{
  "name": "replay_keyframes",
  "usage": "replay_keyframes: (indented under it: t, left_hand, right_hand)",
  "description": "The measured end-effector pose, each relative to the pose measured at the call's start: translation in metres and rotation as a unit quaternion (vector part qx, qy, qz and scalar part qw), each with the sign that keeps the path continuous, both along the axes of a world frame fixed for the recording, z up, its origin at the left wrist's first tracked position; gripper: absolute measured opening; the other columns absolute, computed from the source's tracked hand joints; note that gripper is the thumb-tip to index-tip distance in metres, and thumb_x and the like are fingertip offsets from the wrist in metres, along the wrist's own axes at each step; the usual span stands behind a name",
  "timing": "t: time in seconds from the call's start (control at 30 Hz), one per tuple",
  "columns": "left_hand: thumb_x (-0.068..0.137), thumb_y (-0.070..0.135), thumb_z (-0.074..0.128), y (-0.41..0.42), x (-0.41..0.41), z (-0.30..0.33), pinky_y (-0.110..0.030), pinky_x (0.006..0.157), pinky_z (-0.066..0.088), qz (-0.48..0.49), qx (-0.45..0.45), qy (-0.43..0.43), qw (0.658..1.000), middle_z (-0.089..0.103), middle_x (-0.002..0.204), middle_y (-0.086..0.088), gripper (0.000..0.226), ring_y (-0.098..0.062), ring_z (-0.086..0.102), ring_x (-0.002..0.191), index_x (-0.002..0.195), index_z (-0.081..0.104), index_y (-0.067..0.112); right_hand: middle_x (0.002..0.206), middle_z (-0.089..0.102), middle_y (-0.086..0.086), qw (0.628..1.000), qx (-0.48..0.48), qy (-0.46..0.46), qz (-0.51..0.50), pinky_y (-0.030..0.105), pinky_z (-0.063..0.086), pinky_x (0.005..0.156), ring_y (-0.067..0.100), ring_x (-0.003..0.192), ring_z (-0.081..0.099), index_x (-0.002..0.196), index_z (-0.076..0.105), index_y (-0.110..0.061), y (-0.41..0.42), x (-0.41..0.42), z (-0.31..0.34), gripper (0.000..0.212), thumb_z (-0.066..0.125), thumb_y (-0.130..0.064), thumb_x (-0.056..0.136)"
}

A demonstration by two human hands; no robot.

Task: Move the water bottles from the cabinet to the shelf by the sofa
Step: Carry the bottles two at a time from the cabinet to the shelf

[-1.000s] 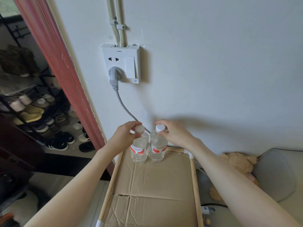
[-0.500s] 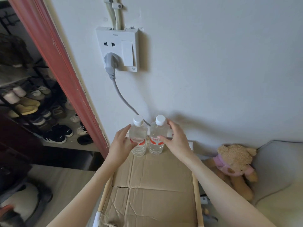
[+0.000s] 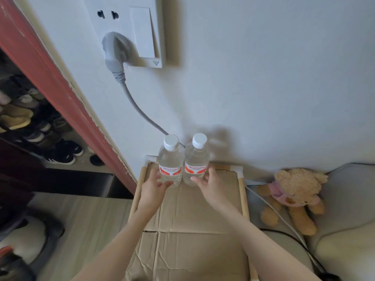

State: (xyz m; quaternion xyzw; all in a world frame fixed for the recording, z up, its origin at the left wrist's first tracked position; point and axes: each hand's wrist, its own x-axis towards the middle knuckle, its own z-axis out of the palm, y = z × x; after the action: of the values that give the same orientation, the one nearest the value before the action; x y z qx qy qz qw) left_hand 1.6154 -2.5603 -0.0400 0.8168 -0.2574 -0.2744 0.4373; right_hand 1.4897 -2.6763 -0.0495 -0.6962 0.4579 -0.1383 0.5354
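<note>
Seen from the head camera, two water bottles stand upright and touching at the far edge of the shelf (image 3: 240, 201), whose top is lined with flattened cardboard (image 3: 194, 236); the left bottle (image 3: 170, 165) and the right bottle (image 3: 196, 161) sit hard against the wall at 12 o'clock, with the sofa (image 3: 345, 230) and a teddy bear (image 3: 292, 195) off at 3 o'clock. The left hand (image 3: 153, 188) has its fingers loosely spread, fingertips just touching the base of the left bottle, not wrapped round it; the right hand (image 3: 211, 187) is likewise relaxed and open, its fingertips brushing the lower side of the right bottle. A grey plug (image 3: 113, 51) sits in the wall socket (image 3: 142, 31) at 11 o'clock, and its cable (image 3: 138, 108) drops behind the bottles; a shoe rack (image 3: 30, 122) shows through the doorway at 9 o'clock. The step in hand looks like letting go after setting down: done well, the fingers should come straight back toward 6 o'clock without dragging a label, since the bottles are tall, narrow and stand on creased cardboard, so a sideways nudge could tip one against the other. Compared with half a second ago, both hands have slid lower and loosened from the bottles' sides, and the camera has dipped closer, so the socket now fills the top of the view.
</note>
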Motion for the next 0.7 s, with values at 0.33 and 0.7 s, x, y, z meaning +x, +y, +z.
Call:
replay_keyframes:
  t: [0.33,0.7]
  left_hand:
    - [0.080,0.009,0.064,-0.019,0.003,-0.003,-0.002,0.057,0.039,-0.013,-0.022,0.012,1.000,0.059,0.093,0.012,0.040,0.006,0.053,0.068,0.116,0.049,0.017]
    - [0.084,0.018,0.061,-0.016,0.002,-0.010,-0.031,0.081,0.044,-0.041,-0.008,0.034,0.999,0.052,0.131,-0.003,0.050,-0.013,0.059,0.085,0.127,0.037,0.022]
  right_hand:
    - [0.119,0.059,-0.007,0.998,-0.001,-0.053,-0.037,-0.003,0.038,0.077,-0.010,0.101,0.053,0.125,0.044,-0.015,-0.005,-0.004,-0.002,0.045,0.063,-0.015,0.084]
    - [0.118,0.057,-0.007,0.988,0.051,-0.123,-0.074,0.019,0.041,0.098,-0.007,0.108,0.053,0.116,0.047,-0.029,0.003,-0.001,-0.010,0.047,0.064,-0.004,0.081]
